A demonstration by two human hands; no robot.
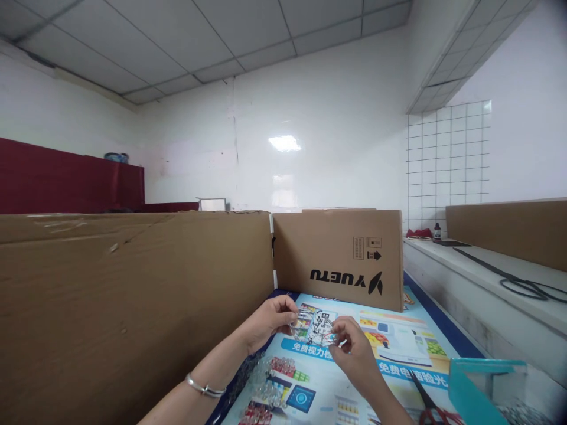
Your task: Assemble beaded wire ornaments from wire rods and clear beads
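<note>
Here, hands: left hand (269, 321) and right hand (352, 348) both pinch a small clear plastic packet (315, 326) over the printed blue poster mat (398, 342).
Packet contents: too small to make out.
Near left: heap of clear pieces (261, 378), blurred.
Near right: red-handled scissors (427, 407) and teal plastic bin (481, 389), both cut off.

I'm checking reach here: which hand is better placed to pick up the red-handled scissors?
Right, probably. The red-handled scissors lie at the lower right on the printed poster, just beside the right hand. The left hand is farther off; both hold a small clear packet.
</note>
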